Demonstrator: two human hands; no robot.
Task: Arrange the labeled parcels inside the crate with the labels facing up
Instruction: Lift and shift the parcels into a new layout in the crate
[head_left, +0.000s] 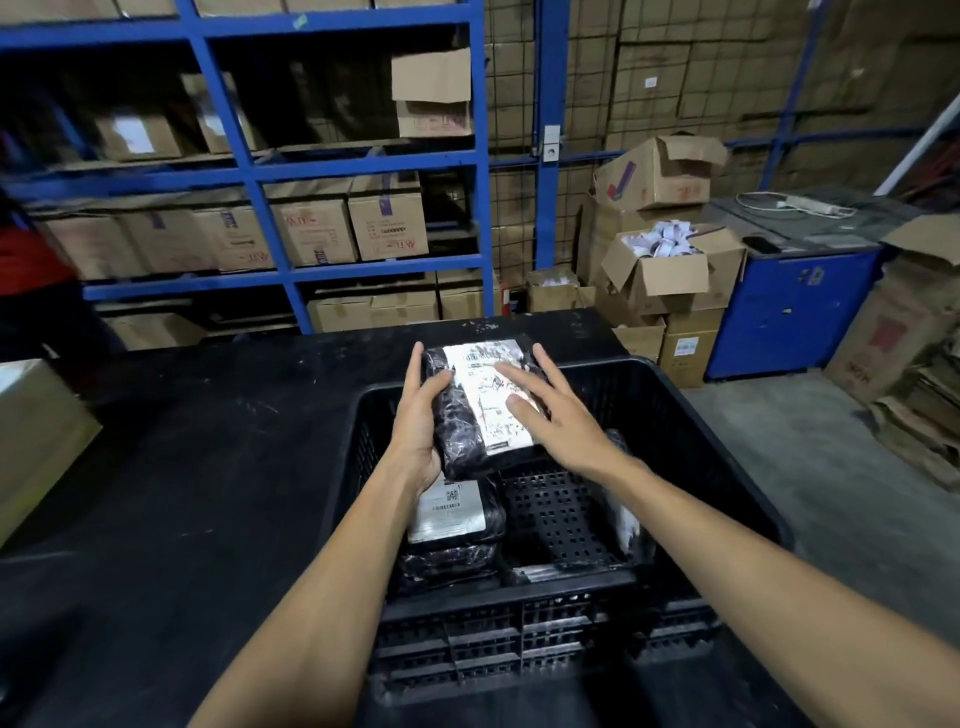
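Note:
A black perforated crate (691, 415) stands on the black table. My left hand (418, 415) grips a black-wrapped parcel (460, 431) by its left side, above the crate's far left part, white label facing up. Over that label lies my right hand (550, 410), fingers spread, resting on or just above it. Below, a second parcel (452, 514) lies in the crate's near left part with its label up, on top of another dark parcel. A third parcel (626, 499) leans on edge at the right, partly hidden by my right forearm.
The black table (182, 467) extends left of the crate, with a cardboard box (36, 436) at its left edge. Blue shelving (249, 171) with cartons stands behind. Open boxes (670, 270), a blue cabinet (795, 306) and flattened cardboard sit at the right.

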